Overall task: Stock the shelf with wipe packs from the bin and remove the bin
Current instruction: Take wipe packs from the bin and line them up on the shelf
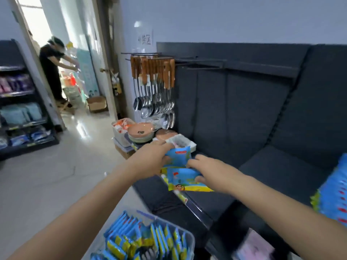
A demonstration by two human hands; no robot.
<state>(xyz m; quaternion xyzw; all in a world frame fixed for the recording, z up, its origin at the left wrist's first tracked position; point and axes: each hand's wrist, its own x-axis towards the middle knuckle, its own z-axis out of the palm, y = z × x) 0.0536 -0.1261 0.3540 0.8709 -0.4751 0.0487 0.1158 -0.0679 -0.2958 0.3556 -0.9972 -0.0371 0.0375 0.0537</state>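
Observation:
Blue and yellow wipe packs (pixel 180 177) are in both my hands above the dark shelf board (pixel 281 171). My left hand (pixel 152 159) grips the upper pack (pixel 178 156) at its left side. My right hand (pixel 208 172) holds the lower pack (pixel 185 180) from the right. At the bottom centre stands a clear plastic bin (pixel 189 239) with several upright wipe packs (pixel 142 239) in it. A row of the same packs (pixel 334 196) stands on the shelf at the far right.
Ladles and spoons with wooden handles (pixel 154 87) hang on hooks at the shelf's left end. Stacked bowls (pixel 139 133) and a white tray (pixel 181 142) sit below them. Another stocked shelf (pixel 20 109) stands at left. A person (pixel 54 70) works in the doorway beyond.

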